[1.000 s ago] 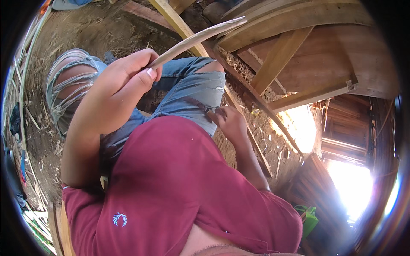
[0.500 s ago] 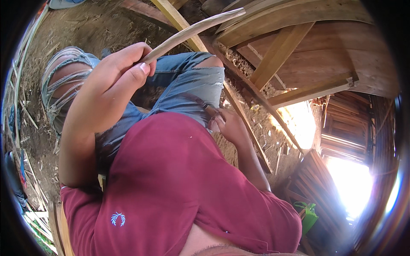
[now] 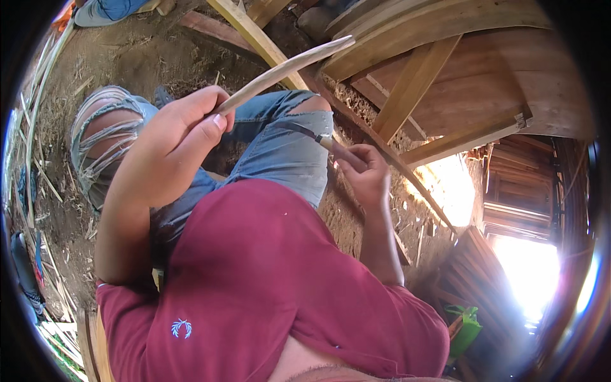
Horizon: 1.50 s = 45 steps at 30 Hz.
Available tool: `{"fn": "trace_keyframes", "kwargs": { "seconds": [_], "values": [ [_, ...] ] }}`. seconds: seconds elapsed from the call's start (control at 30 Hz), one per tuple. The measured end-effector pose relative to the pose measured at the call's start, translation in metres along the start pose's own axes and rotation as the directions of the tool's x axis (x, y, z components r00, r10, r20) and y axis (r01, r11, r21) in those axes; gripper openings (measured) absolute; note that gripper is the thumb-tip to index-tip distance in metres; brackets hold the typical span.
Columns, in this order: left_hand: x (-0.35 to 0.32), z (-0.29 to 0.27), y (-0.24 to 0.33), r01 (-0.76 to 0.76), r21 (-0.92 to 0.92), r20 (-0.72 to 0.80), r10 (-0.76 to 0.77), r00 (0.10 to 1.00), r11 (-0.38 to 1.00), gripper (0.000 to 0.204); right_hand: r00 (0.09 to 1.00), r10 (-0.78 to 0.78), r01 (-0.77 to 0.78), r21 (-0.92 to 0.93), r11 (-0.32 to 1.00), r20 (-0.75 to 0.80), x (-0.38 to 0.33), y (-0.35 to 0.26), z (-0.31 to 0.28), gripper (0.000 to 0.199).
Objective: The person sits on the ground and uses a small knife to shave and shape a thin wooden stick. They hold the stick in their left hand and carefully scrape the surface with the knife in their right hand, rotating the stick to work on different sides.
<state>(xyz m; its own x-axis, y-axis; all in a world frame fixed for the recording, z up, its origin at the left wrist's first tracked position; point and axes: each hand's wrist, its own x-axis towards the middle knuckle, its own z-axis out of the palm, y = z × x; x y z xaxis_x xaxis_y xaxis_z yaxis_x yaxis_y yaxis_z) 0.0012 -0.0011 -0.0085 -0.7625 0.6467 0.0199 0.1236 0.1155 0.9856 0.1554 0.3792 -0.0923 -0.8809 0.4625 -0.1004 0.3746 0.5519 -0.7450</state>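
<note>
My left hand (image 3: 194, 124) is closed around the lower end of a pale, slightly curved wooden stick (image 3: 280, 71), which slants up and to the right above my knees. Its far tip reaches over the timber beyond my right knee. In my right hand (image 3: 368, 175) is a knife (image 3: 344, 155), gripped by its brown handle with a lighter collar. The dark, narrow blade points left over my jeans (image 3: 273, 146), below the stick and apart from it.
Wooden beams (image 3: 407, 95) and a curved plank structure (image 3: 445, 51) stand beyond my right knee. Long thin strips (image 3: 32, 153) lie along the left side on the dirt floor (image 3: 133, 48). A green leaf (image 3: 468, 328) is at lower right. Part of another person's blue clothing (image 3: 118, 7) shows at top left.
My right hand has risen away from my side and moved forward and right, bringing the knife more fully into sight. The stick and my left hand have dropped slightly.
</note>
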Motion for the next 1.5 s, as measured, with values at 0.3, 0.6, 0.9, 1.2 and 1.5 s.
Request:
{"fn": "trace_keyframes", "kwargs": {
  "seconds": [0.3, 0.6, 0.9, 1.2, 1.5],
  "values": [
    [0.006, 0.013, -0.001, -0.154, 0.182, -0.103, 0.174, 0.979, 0.971, 0.012, 0.967, -0.202, 0.115, 0.443, 0.889, 0.153, 0.021, -0.085, 0.0, 0.035],
    [0.016, 0.025, -0.016, -0.309, 0.448, -0.087, 0.385, 0.919, 0.839, 0.04, 0.757, -0.616, 0.497, 0.421, 0.759, 0.216, 0.033, -0.142, 0.031, 0.037],
    [0.012, 0.019, -0.005, -0.251, 0.135, -0.145, 0.27, 0.952, 0.959, 0.047, 0.718, -0.638, 0.266, 0.737, 0.621, 0.278, 0.04, -0.161, 0.051, 0.039],
    [0.008, 0.015, -0.006, -0.21, -0.014, -0.1, 0.207, 0.973, 0.978, 0.047, 0.647, -0.639, 0.563, 0.304, 0.768, 0.416, 0.042, -0.171, 0.022, 0.035],
    [0.014, 0.01, -0.016, -0.015, -0.592, 0.028, 0.039, 0.999, 0.806, 0.039, 0.636, -0.77, 0.537, 0.752, 0.382, -0.063, 0.046, -0.167, 0.087, 0.073]
  ]
}}
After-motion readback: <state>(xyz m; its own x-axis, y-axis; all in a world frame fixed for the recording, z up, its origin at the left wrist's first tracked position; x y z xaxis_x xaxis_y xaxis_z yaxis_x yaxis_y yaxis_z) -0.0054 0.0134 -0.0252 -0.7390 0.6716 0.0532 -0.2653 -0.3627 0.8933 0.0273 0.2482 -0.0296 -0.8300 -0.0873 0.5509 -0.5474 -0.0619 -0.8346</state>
